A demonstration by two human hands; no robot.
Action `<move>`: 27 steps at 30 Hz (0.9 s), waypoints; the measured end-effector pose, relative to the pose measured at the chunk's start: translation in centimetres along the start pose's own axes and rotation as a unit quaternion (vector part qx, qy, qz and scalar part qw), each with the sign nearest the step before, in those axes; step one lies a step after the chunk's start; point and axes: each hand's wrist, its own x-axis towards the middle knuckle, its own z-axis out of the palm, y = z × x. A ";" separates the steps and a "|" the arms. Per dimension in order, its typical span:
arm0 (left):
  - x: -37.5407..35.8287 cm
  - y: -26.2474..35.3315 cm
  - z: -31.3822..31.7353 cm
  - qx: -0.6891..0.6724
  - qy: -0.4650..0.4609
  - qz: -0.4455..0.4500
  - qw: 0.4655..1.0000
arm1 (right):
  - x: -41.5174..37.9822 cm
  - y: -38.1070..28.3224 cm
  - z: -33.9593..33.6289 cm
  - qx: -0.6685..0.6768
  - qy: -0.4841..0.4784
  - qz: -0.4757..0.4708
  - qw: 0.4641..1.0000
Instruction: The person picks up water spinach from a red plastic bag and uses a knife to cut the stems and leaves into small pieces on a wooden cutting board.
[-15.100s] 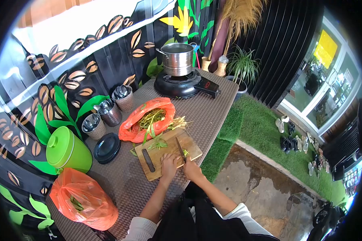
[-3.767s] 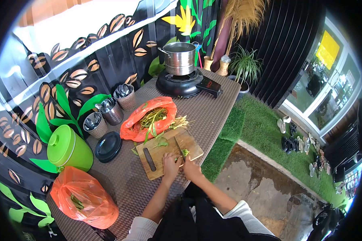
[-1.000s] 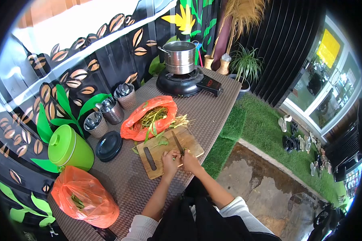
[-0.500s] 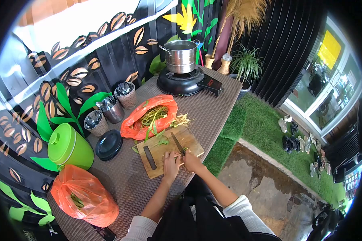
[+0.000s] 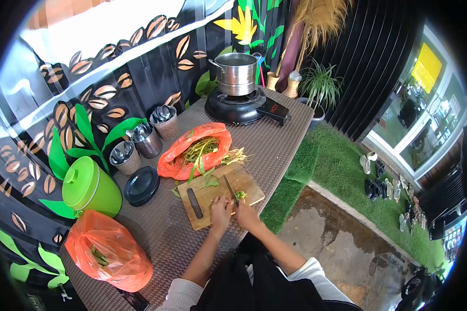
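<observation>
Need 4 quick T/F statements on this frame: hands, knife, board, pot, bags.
1. The right hand holds a knife over the cutting board. True.
2. The steel pot sits on the green bin. False: it stands on the black stove.
3. The orange bag behind the board holds green stems. True.
4. The left hand rests on the black lid. False: it is on the board, beside the knife.

We see a matt wooden cutting board (image 5: pixel 220 194) on a rough woven brown mat (image 5: pixel 275 145), a metal knife blade (image 5: pixel 229 187), glossy orange plastic bags (image 5: pixel 194 150), a shiny steel pot (image 5: pixel 237 74) and a smooth green plastic bin (image 5: pixel 88 186)
</observation>
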 end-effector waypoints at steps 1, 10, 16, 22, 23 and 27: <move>0.0 0.3 -0.1 0.000 0.002 -0.012 1.000 | -0.5 -0.4 0.3 -0.001 0.001 0.000 1.000; -0.7 0.1 0.0 0.056 0.020 0.073 0.996 | 0.8 0.0 -0.1 0.016 -0.014 -0.009 1.000; -0.9 0.3 0.0 0.064 0.034 0.056 0.996 | -1.6 -2.2 0.8 -0.009 0.040 0.067 0.997; -0.4 0.0 -0.1 0.004 0.039 -0.008 0.999 | -0.3 -0.7 -1.1 0.026 -0.014 0.008 1.000; -0.5 -0.2 -0.1 0.004 0.039 -0.008 0.999 | -0.5 -0.6 -0.5 0.025 -0.013 0.008 1.000; -0.8 0.5 -0.5 0.018 0.013 -0.002 1.000 | -1.4 -1.7 1.1 -0.004 0.004 0.058 0.998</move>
